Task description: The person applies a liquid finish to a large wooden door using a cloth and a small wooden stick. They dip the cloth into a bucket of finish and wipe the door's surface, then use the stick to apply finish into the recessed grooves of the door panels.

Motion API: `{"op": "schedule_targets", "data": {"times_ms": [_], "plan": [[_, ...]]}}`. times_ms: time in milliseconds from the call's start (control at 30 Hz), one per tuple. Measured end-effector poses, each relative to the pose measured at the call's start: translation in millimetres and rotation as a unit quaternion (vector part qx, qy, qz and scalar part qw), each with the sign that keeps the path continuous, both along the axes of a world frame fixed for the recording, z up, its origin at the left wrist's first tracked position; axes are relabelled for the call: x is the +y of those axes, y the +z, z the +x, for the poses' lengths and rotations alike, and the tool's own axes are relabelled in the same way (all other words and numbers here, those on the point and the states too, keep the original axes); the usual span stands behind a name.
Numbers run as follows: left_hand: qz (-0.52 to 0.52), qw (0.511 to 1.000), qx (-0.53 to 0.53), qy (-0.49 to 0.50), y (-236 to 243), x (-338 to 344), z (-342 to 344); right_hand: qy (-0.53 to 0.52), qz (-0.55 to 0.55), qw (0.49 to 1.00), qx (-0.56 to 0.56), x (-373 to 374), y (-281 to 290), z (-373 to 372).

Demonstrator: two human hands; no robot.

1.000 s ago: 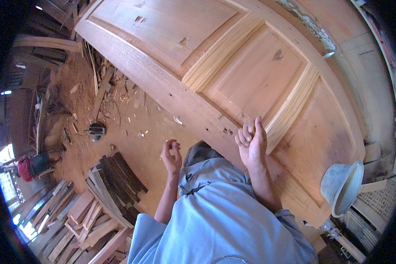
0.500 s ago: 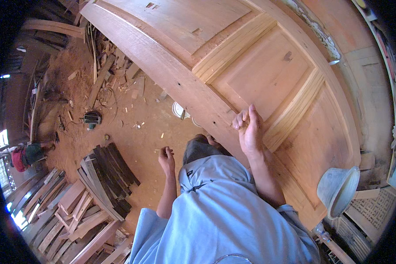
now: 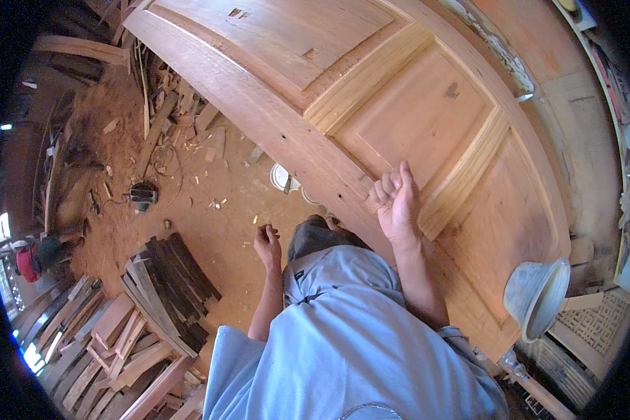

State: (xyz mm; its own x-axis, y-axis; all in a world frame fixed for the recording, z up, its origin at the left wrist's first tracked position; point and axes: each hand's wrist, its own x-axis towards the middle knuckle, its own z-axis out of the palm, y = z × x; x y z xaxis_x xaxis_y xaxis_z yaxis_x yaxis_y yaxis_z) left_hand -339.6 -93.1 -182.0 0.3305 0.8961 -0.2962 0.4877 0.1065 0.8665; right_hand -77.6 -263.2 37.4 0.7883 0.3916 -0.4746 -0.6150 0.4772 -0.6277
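A large wooden panelled door [image 3: 427, 105] lies slanting across the upper right. My right hand [image 3: 397, 204] is over its near part, beside a pale cross rail [image 3: 465, 171]. Its fingers are curled in and the thumb points up; whatever they may grip is hidden. Whether the hand touches the wood, I cannot tell. My left hand [image 3: 267, 245] hangs beside my body, apart from the door, with fingers curled; a small thing in them cannot be ruled out. A grey-blue basin [image 3: 521, 297] rests tilted at the door's near right end.
Stacked dark boards [image 3: 178, 287] and loose timber [image 3: 126, 343] lie at the lower left. A dark power tool [image 3: 143, 193] sits on the dusty floor among scraps. White tubs [image 3: 281, 178] stand under the door's edge. A red and dark-green figure [image 3: 28, 262], possibly a person, is far left.
My left hand has risen slightly. My right hand stays curled over the door with only a small shift. The view has moved a little.
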Motion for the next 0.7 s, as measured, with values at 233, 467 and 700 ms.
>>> {"op": "schedule_targets", "data": {"times_ms": [233,467,700], "plan": [[0.012,0.999,0.016,0.037,20.3,16.7,-29.3,-0.108,0.27,0.945,0.15,-37.3,2.2,38.6],[0.244,0.892,-0.124,-0.36,188.1,-15.2,76.4,-0.112,0.23,0.959,0.123,-47.0,21.0,46.3],[0.355,0.704,-0.151,-0.596,196.9,-43.5,165.4,-0.109,0.24,0.959,0.105,-37.9,26.6,42.7]]}}
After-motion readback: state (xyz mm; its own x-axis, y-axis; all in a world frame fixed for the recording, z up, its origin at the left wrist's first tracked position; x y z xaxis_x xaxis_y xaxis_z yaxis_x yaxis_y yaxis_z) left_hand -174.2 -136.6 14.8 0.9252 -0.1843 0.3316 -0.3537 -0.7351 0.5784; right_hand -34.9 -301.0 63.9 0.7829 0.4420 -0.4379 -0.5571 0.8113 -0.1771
